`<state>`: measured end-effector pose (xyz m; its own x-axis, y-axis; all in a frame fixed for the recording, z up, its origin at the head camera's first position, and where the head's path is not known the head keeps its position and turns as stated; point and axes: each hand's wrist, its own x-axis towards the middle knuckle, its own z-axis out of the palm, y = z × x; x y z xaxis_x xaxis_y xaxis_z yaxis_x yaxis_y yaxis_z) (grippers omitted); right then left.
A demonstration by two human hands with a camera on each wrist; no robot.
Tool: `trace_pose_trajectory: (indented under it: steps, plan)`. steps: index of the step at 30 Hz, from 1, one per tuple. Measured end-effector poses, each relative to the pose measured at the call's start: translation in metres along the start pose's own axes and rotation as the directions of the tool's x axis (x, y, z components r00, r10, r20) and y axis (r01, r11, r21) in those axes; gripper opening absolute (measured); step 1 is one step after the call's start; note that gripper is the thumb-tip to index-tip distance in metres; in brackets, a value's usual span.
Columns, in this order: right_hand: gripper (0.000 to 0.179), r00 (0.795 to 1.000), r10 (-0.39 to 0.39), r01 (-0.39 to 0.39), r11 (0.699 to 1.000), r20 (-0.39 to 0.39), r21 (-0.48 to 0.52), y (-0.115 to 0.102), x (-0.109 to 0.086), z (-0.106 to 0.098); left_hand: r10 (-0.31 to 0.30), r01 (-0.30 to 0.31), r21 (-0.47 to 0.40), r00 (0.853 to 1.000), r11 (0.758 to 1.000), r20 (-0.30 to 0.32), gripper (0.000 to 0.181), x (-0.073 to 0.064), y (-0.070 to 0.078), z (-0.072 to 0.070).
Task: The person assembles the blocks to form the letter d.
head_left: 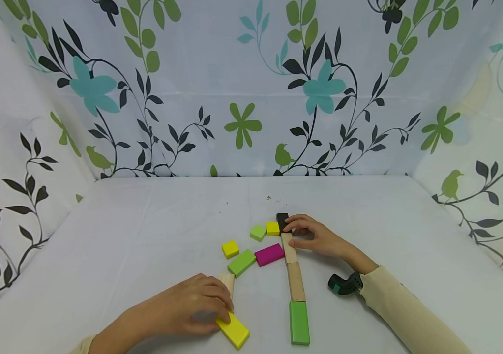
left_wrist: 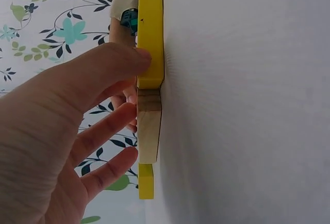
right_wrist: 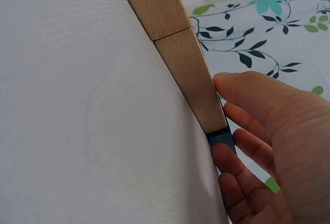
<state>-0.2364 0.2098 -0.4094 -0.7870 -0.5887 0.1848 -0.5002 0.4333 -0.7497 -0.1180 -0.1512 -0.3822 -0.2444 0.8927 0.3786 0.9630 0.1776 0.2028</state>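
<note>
So the left hand (head_left: 189, 305) is pinching one end of a big yellow block (head_left: 235, 332) that lies slanted on the white counter (head_left: 167, 236), thumb pressed against its side, with the left wooden block (head_left: 228, 282) butted up to it. The right hand (head_left: 319, 239) isn't gripping anything as far as I can see: thumb apart from the fingers, just touching the edge of the upper wooden block (head_left: 289, 252), fingertips over by the black block (head_left: 281, 221). Those two are part of a row, end to end: black block furthest off, upper wooden block, lower wooden block (head_left: 296, 281), then the long green block (head_left: 299, 323) nearest the person. Between the two sides there's a magenta block (head_left: 270, 255) slanting up beside the row, plus a lime block (head_left: 242, 263) tilted just left of it. Further back sit a small yellow cube (head_left: 272, 228) next to the black block, a lime cube (head_left: 257, 233) near that, and another yellow cube (head_left: 230, 249) off to the left.
</note>
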Motion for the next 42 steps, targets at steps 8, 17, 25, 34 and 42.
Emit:
trace_pose_trajectory:
  steps: [8,17,25,34,42]
  plan:
    - [0.031,1.0,0.022,-0.022,1.0,0.002,0.003,0.0,-0.001,-0.001,-0.062,0.059,-0.054,0.997,0.997,-0.043,0.011,0.001,0.0,-0.003]
    - [0.031,1.0,0.012,-0.013,1.0,0.005,0.009,-0.003,0.0,-0.001,-0.104,0.1,-0.035,0.985,0.994,-0.14,0.011,0.008,-0.011,-0.009]
    - [0.03,1.0,0.002,-0.002,1.0,-0.002,-0.001,-0.002,0.0,-0.001,-0.193,0.191,-0.028,0.971,0.981,-0.143,0.015,0.012,-0.029,-0.012]
    - [0.03,1.0,0.002,-0.002,1.0,0.003,0.008,0.0,0.0,0.0,-0.281,0.27,-0.094,0.949,0.958,-0.144,0.016,0.016,-0.051,-0.01]
    - [0.03,1.0,0.003,-0.003,1.0,0.005,0.016,0.0,0.0,0.0,-0.319,0.308,-0.103,0.941,0.946,-0.113,0.018,0.022,-0.067,-0.01]
